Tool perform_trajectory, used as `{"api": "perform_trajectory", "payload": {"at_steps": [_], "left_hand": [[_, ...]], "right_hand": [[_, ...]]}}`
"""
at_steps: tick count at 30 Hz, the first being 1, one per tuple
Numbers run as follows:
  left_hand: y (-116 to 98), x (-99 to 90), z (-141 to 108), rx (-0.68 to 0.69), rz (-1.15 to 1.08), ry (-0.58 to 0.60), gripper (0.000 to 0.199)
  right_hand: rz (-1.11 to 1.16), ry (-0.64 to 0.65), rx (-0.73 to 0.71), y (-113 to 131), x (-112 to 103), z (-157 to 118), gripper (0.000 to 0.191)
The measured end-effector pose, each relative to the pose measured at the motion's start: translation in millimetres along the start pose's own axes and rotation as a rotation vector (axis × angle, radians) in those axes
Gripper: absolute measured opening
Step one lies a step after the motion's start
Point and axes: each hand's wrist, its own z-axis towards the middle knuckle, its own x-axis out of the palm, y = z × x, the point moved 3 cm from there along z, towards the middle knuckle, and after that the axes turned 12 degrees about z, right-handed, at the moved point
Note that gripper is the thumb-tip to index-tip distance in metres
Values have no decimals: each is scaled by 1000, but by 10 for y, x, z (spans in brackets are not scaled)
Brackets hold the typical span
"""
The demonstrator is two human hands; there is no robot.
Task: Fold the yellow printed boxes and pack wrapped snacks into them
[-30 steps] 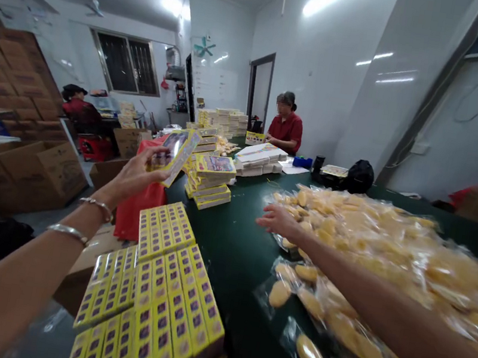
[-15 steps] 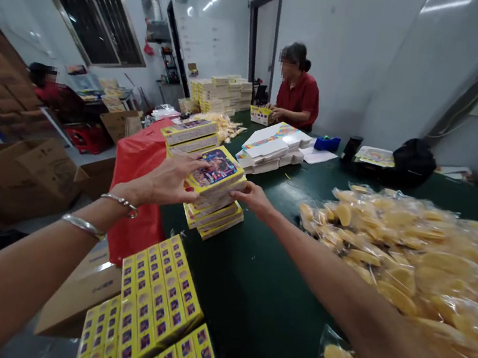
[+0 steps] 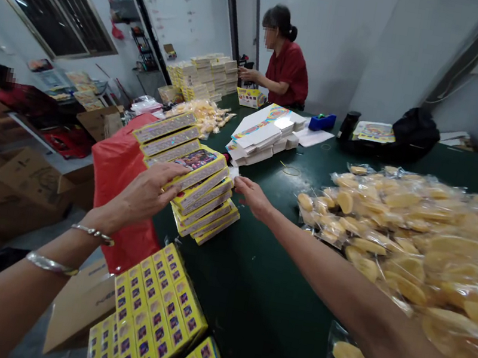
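A leaning stack of thin yellow boxes stands on the dark green table, with several more boxes fanned out behind it. My left hand rests at the left edge of the top box, thumb and fingers apart around its corner. At the stack's right side is my right hand, its thumb and fingertips pinched beside a small whitish piece; what exactly lies between them is too small to tell. Nearer to me, wrapped blocks of small yellow boxes sit at the table's edge.
Bagged yellow pieces cover the table's right side. Flat white cartons, a blue tape dispenser and a black bag lie farther back. A person in red works across the table. Red cloth hangs at left.
The view has shifted right. The stacked boxes are more spread and tilted, and my left hand has drawn back toward their left edge. The person across the table has raised a hand toward the stacks behind.
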Motion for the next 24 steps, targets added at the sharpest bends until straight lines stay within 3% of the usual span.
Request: {"api": "perform_trajectory", "payload": {"at_steps": [5,10,13,15,18,21,24], "left_hand": [[-65,-15,-37,-31,-19,-75,34],[-153,-88,-10,-6,-35,-96,33],[-178,-228,-11,-13,-51,-122,32],[-144,-351,-56,-109,-67,-181,32],[-59,-463,-228,-379,-190,-307,32],[-95,-374,-498,-602,-403,-344,31],[-280,-184,-792,-672,-500,-246,28]], "right_hand": [[-66,-179,78,-261,-247,-158,24],[-122,-228,107,-329,-401,-255,18],[-141,-236,118,-299,-464,-295,16],[-150,-233,124,-301,-489,-349,16],[-166,-218,140,-367,-483,-482,18],[-179,-187,169,-474,-416,-617,19],[-174,-175,210,-570,-321,-651,19]]}}
